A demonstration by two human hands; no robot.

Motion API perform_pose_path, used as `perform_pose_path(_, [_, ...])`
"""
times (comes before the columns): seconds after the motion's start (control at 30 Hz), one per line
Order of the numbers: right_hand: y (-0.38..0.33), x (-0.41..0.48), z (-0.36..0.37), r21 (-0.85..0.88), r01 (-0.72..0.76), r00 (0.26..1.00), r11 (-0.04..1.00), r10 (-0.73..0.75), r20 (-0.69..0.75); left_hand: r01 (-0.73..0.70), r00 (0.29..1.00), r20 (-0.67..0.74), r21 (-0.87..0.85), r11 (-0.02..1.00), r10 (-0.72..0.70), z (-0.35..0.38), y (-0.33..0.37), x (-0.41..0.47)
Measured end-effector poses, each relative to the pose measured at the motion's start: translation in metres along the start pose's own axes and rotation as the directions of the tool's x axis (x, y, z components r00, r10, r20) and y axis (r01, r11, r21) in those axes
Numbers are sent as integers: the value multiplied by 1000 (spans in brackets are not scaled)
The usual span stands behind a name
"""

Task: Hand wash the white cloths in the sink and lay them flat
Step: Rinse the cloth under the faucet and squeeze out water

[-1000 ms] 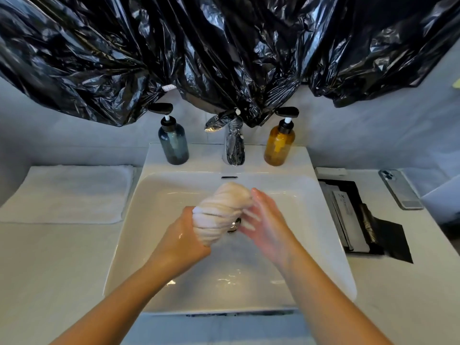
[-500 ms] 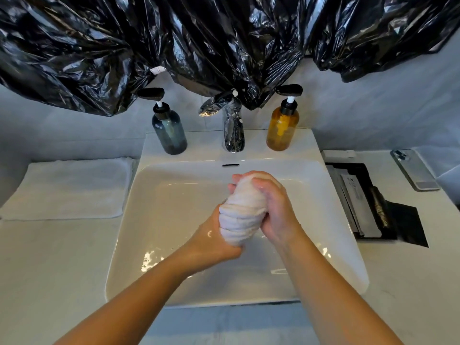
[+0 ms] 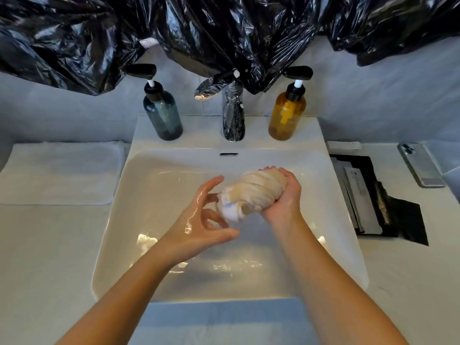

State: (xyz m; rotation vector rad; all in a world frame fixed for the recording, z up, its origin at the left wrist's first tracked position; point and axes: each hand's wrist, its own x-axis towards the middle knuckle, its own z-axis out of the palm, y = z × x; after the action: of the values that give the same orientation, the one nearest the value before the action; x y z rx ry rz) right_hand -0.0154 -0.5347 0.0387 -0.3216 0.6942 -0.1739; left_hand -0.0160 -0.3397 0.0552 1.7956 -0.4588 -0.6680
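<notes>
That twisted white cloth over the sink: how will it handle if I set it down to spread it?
Probably floppy: the cloth is wrung into a tight twist, gripped by the right hand, and would likely sag and unwind once released. Likely heavy for its size and a bit slippery, since the left hand beside it glistens wet.

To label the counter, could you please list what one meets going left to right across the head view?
Flat white cloth, blue pump bottle, faucet, amber pump bottle, black tray, phone.
</notes>
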Motion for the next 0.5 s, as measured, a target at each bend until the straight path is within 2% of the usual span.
perform_pose_path(0.07, [5, 0, 3, 32, -27, 998, 999, 29, -49, -212, 961, -116, 281, 936, 252, 3, -4, 2])
perform_pose_path(0.1, [9, -2, 6, 4, -49, 996, 999, 50, -76, -298, 917, -155, 345, 890, 367, 5, -5, 8])
perform_pose_path(0.17, [17, -11, 15, -54, -95, 992, 994, 90, -86, -449, 816, -206, 363, 817, 540, 10, -1, 20])
perform_pose_path(0.23, [18, -23, 25, -83, -113, 993, 990, 110, -37, -532, 728, -292, 331, 779, 621, 15, 4, 26])
perform_pose_path(0.27, [16, -29, 30, -97, -94, 996, 991, 94, -8, -544, 705, -385, 246, 802, 596, 20, 7, 25])
perform_pose_path(0.33, [12, -38, 41, -132, -2, 998, 991, 11, 69, -537, 695, -603, -72, 841, 392, 33, 17, 24])
perform_pose_path(0.43, [14, -43, 49, -163, 172, 977, 972, -147, 156, -519, 669, -743, -482, 706, -16, 45, 36, 34])
perform_pose_path(0.5, [18, -44, 52, -199, 294, 949, 935, -259, 182, -477, 685, -694, -656, 585, -220, 45, 45, 41])
